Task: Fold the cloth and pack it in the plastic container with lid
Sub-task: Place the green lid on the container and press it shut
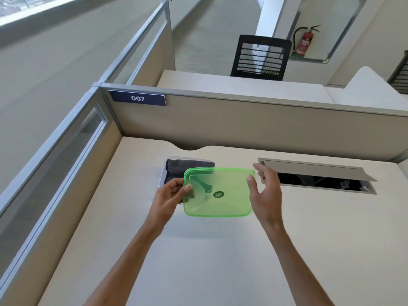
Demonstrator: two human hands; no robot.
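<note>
Your left hand (171,195) pinches the green lid (218,192) at its left edge, right hand (265,191) spread with thumb touching the right edge, folded grey cloth (187,167) already in the clear container (163,173) on the surface (220,250): lidding step, next shift lid left, align, press down.

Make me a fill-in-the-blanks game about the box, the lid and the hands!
1. The lid is the colour ____.
2. The folded grey cloth lies inside the ____.
3. The lid's left edge is pinched by the ____ hand.
4. The number on the blue sign is ____.

Missing words: green; container; left; 007
</note>
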